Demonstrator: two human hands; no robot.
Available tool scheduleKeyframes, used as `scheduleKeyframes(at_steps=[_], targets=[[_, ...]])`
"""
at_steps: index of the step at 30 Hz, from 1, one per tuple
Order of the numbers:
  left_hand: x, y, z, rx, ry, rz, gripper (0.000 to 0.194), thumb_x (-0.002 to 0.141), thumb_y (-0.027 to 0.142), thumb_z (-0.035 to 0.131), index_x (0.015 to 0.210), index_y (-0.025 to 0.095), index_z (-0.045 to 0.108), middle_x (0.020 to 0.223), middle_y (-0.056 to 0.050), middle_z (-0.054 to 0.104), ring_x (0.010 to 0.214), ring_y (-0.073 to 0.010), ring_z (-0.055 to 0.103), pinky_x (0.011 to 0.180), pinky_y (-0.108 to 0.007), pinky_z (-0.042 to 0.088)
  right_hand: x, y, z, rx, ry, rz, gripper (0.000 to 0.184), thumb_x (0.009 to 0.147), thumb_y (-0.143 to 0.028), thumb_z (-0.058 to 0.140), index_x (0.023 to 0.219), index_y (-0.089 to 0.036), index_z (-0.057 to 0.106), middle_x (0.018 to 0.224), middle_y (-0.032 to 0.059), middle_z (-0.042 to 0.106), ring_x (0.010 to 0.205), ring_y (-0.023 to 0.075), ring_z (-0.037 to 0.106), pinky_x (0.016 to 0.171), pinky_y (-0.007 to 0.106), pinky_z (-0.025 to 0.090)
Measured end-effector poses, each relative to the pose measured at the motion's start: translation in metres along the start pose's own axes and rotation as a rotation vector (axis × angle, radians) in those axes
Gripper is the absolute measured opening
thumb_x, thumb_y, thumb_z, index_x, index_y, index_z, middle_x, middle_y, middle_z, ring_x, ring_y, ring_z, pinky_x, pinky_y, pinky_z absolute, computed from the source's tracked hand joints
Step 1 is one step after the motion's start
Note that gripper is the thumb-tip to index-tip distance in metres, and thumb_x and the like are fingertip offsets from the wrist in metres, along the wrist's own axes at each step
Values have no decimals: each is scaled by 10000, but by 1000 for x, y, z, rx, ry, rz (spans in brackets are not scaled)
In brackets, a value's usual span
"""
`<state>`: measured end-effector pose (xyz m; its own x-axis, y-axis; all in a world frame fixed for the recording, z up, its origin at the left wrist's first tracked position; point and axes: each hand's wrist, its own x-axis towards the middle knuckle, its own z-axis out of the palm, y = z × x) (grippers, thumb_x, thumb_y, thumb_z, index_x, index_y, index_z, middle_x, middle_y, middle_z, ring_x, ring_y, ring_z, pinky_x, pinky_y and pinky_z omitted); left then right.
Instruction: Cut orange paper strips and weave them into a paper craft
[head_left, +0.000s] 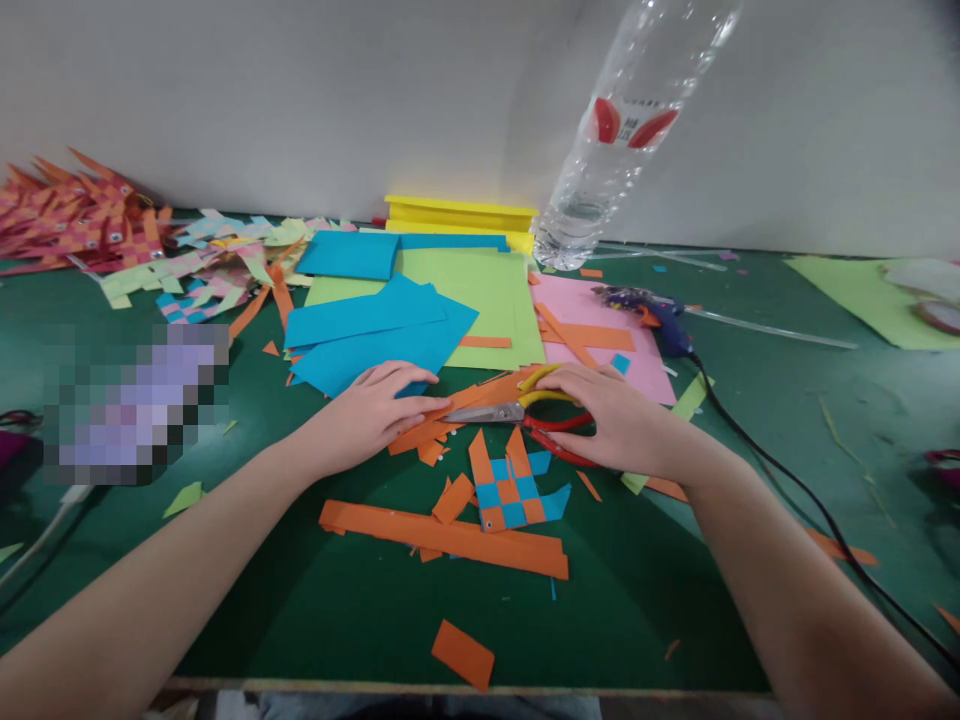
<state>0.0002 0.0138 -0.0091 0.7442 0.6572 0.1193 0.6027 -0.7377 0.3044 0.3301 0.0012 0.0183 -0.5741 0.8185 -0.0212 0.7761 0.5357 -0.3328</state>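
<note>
My right hand (626, 415) is closed round the yellow and red handles of a pair of scissors (487, 413). The blades point left and look nearly together, over a pile of orange paper strips (491, 392). My left hand (379, 415) rests on the left end of that pile, fingers stretched out, with fingertips close to the scissor tips. Just below the scissors lies a woven orange and blue paper fish (514, 488) with a small eye. Nearer the table's front edge is a stack of long orange strips (450, 537). Parts of the handles are hidden by my right hand.
Behind the hands lie blue paper (382, 330), light green paper (517, 290) and pink paper (660, 375). A water bottle (592, 190) stands behind. A glue gun (660, 315) trails a black cord at right. A blurred phone-like object (142, 410) and woven red-orange pieces (82, 220) sit left.
</note>
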Motion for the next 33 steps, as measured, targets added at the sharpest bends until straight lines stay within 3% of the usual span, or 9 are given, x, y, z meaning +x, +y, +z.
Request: scheduleKeyframes(at_steps=[9, 19, 33], targets=[[1, 1, -1, 0, 5, -3, 359, 1055, 300, 352, 1322, 300, 592, 1396, -70, 503, 1317, -269, 414, 1069, -501, 399, 1, -2, 1, 9, -23, 2, 391, 811, -369, 596, 1187, -270, 563, 1316, 69, 604, 1202, 310, 558, 995, 537, 410], [0, 1, -1, 4, 3, 5, 366, 1054, 290, 344, 1332, 306, 583, 1407, -75, 491, 1318, -280, 411, 1053, -513, 412, 1, -7, 0, 28, -38, 7, 379, 884, -477, 545, 1196, -264, 569, 1344, 85, 592, 1231, 309, 545, 1003, 541, 425], [1, 1, -1, 14, -16, -12, 383, 1051, 248, 338, 1337, 314, 583, 1416, -78, 486, 1323, -285, 406, 1046, -525, 416, 1, -5, -1, -21, -23, -18, 405, 900, -468, 539, 1246, -260, 575, 1327, 100, 598, 1225, 323, 547, 1000, 564, 425]])
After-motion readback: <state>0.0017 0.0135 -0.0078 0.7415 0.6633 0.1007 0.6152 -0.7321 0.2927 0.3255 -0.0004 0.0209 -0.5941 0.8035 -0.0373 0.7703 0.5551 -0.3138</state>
